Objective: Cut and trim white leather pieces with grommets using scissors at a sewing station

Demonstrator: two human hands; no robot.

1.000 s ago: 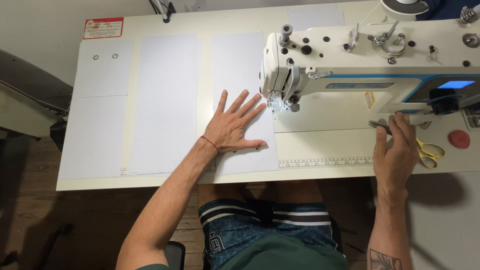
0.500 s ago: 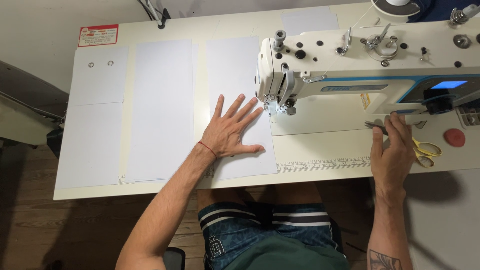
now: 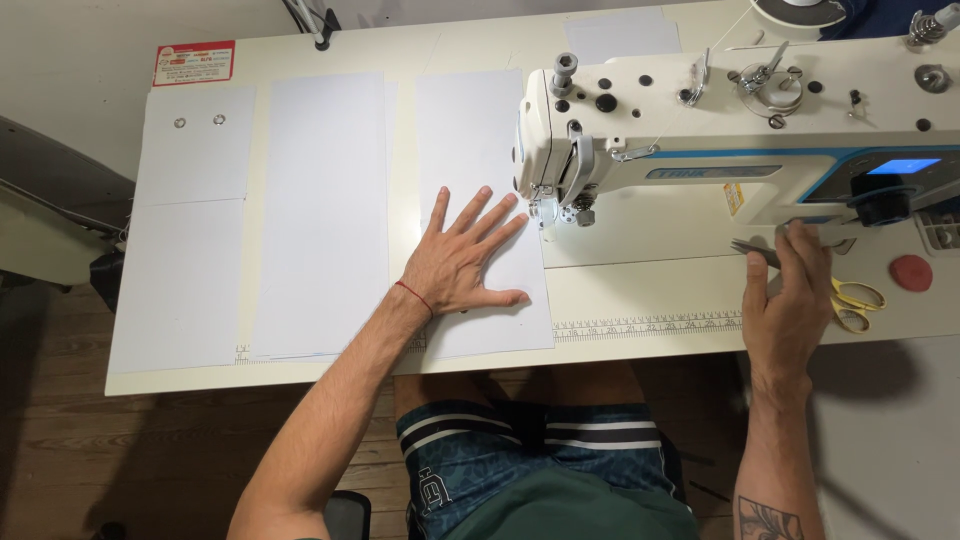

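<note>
My left hand lies flat with fingers spread on a tall white sheet, its fingertips just left of the needle of a white sewing machine. A thin red cord circles that wrist. At the machine's right end, my right hand rests on the table, with the fingers closed on a small grey pointed metal tool that sticks out to the left. Yellow-handled scissors lie partly under this hand.
Two more white sheets lie side by side to the left on the cream table; the far one has two metal eyelets. A ruler strip runs along the front edge. A red round disc sits at the right.
Both hands stay where they were; only the view has shifted slightly.
</note>
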